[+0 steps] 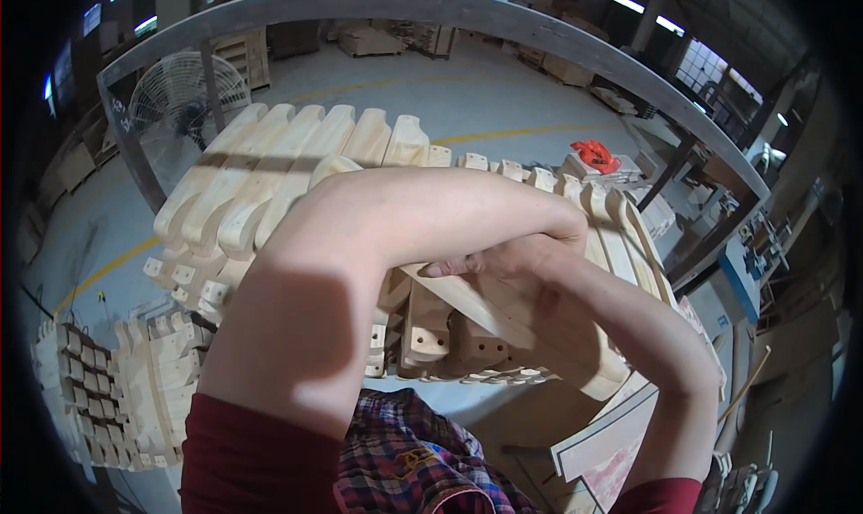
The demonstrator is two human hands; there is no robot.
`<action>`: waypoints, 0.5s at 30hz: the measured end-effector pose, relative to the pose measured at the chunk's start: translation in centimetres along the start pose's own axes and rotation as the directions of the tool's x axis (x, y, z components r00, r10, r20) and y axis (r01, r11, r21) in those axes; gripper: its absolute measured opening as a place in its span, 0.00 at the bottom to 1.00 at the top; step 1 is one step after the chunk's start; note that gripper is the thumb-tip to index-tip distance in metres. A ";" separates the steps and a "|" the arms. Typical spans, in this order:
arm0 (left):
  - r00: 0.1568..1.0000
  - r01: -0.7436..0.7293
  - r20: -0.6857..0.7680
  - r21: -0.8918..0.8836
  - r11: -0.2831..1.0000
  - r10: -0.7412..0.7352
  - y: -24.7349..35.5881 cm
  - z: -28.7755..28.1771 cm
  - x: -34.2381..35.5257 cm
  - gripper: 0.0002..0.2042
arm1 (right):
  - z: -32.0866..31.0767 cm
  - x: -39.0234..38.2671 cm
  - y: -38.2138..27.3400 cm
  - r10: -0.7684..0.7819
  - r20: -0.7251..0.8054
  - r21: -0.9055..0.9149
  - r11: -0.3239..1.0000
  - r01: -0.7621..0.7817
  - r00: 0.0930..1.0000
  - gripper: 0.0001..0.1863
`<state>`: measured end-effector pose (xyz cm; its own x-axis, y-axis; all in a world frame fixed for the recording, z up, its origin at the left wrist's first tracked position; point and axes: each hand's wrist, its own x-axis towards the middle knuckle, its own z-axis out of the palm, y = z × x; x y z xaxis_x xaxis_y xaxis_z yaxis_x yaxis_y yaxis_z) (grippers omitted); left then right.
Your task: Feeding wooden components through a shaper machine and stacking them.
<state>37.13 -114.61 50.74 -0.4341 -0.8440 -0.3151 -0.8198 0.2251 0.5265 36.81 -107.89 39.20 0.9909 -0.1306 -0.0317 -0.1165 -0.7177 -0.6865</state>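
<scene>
A long, curved, pale wooden piece (575, 352) slants in front of me, its wide end toward the lower right. My right hand (508, 264) is closed on its upper part, thumb laid along the wood and pointing left. From the left, my left arm reaches across above it; at the bent wrist my left hand (573, 231) turns down beside the right wrist, and its fingers are hidden. Beneath both arms lies a stack of similar wooden pieces (427, 334), some with paired drilled holes in their ends.
Long shaped pieces (288, 154) lie side by side at the far left of the stack. A grey metal frame (431, 1) arches behind it. Around stand a fan (189, 96), another stack (148, 379) at lower left, and a red bag (595, 156).
</scene>
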 end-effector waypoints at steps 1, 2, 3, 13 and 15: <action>1.000 -0.007 -0.010 -0.037 0.999 0.006 -0.3 -0.7 0.2 0.19 | 0.3 1.1 1.6 -0.052 0.030 0.190 0.981 0.046 0.998 0.52; 1.000 -0.024 0.002 -0.077 0.997 0.025 -0.8 -0.9 0.9 0.19 | 0.0 1.5 3.3 -0.087 0.039 0.390 0.919 0.065 0.995 0.52; 1.000 -0.029 -0.003 -0.118 0.993 0.029 -3.7 0.0 -2.2 0.18 | -1.0 1.2 0.4 0.018 0.041 0.008 1.000 -0.018 0.999 0.52; 0.510 -0.019 -0.860 -0.024 1.000 -0.011 -18.0 3.7 -18.5 0.12 | -9.8 5.0 3.4 0.532 -0.084 -0.113 0.835 -0.539 0.842 0.36; 0.588 0.194 -0.766 -0.179 0.965 -0.260 -18.8 7.7 -20.9 0.15 | -10.6 5.4 5.3 0.565 -0.130 -0.005 0.821 -0.571 0.815 0.37</action>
<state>58.74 -97.46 41.34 0.2444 -0.9275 0.2827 -0.8080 -0.0336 0.5883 40.81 -119.62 43.12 0.7327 -0.6008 -0.3198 -0.6616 -0.5184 -0.5419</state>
